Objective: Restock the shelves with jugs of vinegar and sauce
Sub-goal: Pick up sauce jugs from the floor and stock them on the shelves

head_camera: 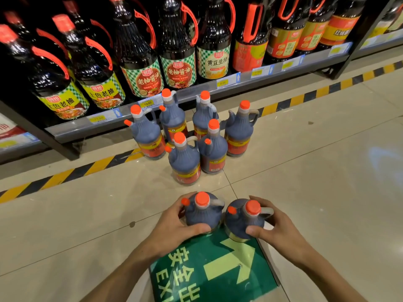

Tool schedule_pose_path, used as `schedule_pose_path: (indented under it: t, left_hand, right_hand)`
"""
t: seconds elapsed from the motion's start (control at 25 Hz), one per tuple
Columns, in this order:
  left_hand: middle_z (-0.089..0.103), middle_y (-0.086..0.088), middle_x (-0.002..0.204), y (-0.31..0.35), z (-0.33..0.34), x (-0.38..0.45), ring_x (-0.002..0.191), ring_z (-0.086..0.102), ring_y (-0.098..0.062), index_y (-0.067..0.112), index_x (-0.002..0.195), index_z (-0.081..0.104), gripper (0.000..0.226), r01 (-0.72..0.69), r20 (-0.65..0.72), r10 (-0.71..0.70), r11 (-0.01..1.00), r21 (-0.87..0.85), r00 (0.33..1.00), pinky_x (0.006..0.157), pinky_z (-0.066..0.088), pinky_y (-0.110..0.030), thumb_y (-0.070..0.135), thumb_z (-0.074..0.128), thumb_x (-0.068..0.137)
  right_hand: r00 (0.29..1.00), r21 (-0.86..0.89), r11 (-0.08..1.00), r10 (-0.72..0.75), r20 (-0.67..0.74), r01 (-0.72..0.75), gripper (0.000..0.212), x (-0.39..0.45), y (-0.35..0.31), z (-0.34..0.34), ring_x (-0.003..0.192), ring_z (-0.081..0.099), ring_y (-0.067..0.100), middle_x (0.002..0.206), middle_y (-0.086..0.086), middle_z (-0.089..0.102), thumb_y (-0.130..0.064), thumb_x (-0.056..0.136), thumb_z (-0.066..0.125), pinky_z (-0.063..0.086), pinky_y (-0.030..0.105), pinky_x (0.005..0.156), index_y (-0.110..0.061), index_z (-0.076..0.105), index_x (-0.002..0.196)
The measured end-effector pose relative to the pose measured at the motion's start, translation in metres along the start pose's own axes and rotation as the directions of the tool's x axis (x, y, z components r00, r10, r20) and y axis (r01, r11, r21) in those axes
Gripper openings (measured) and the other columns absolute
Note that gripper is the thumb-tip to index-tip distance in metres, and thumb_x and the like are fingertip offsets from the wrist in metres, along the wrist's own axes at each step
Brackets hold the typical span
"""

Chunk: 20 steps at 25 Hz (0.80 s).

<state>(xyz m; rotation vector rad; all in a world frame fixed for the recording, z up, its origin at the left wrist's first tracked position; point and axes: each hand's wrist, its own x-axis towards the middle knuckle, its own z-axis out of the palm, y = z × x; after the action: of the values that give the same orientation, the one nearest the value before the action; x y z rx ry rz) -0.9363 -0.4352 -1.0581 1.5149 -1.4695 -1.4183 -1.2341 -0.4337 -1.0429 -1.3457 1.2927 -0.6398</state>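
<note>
My left hand (174,227) and right hand (277,229) each grip a vinegar jug (201,214) (244,221) at the green "EXIT" floor sign (209,269); open tiled floor (316,171) lies around.

Orange-capped dark plastic vinegar jugs (185,158) with red-and-yellow labels stand on beige glossy floor tiles (305,171); yellow-and-black striped hazard tape (65,173) edges green-checked labelled soy sauce bottles (139,59); a green floor exit sign (218,269) carries pale lettering.

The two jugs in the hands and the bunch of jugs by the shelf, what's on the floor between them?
Only bare tiled floor, in the head view.
</note>
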Motion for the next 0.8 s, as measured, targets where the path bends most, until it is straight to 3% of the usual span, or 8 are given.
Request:
schedule_pose_path:
  t: [0.2,0.36,0.52,0.68,0.8]
  left_hand:
    - [0.071,0.005,0.129,-0.01,0.002,0.022,0.121,0.067,-0.016,0.036,0.129,0.062,0.069,0.104,0.08,-0.094,0.985,-0.137,0.992,0.098,0.057,-0.034,0.039,0.094,0.068]
    - [0.072,0.011,0.128,-0.004,0.009,0.047,0.121,0.066,-0.011,0.026,0.131,0.059,0.07,0.142,0.074,-0.129,0.966,-0.217,0.989,0.092,0.055,-0.021,0.041,0.088,0.07]
    - [0.073,0.005,0.127,0.01,0.019,0.072,0.118,0.069,-0.014,0.02,0.138,0.058,0.077,0.144,0.032,-0.141,0.94,-0.309,0.99,0.091,0.056,-0.026,0.042,0.083,0.069]
    - [0.078,0.005,0.117,0.016,0.029,0.085,0.107,0.074,-0.016,0.025,0.128,0.065,0.064,0.155,0.0,-0.167,0.911,-0.383,0.986,0.081,0.059,-0.024,0.043,0.081,0.068]
    - [0.079,0.002,0.113,0.014,0.038,0.086,0.102,0.076,-0.019,0.025,0.125,0.067,0.063,0.178,-0.021,-0.207,0.884,-0.432,0.978,0.078,0.061,-0.026,0.046,0.082,0.067]
  right_hand:
    - [0.999,0.2,0.98,0.013,0.039,-0.021,0.083,0.023,0.011,0.002,0.12,0.067,0.015,0.128,-0.005,0.072,-0.068,0.065,0.085,0.056,0.029,0.097,-0.027,0.063,0.133]
    - [0.997,0.386,0.92,0.076,-0.018,-0.063,0.083,0.051,0.012,0.012,0.115,0.071,0.018,0.126,-0.002,0.075,-0.068,0.066,0.084,0.058,0.023,0.087,-0.024,0.062,0.133]
    - [0.987,0.509,0.858,0.129,-0.097,-0.063,0.057,0.081,0.015,0.014,0.111,0.073,0.03,0.125,0.009,0.075,-0.055,0.084,0.073,0.061,0.031,0.084,-0.023,0.067,0.131]
    - [0.961,0.582,0.81,0.213,-0.176,-0.073,0.081,0.095,0.016,0.02,0.102,0.075,0.037,0.119,0.014,0.076,-0.075,0.069,0.077,0.063,0.037,0.078,-0.02,0.068,0.129]
    - [0.94,0.637,0.767,0.264,-0.217,-0.068,0.08,0.094,0.019,0.026,0.101,0.075,0.038,0.118,0.015,0.076,-0.075,0.066,0.077,0.062,0.045,0.083,-0.022,0.071,0.126]
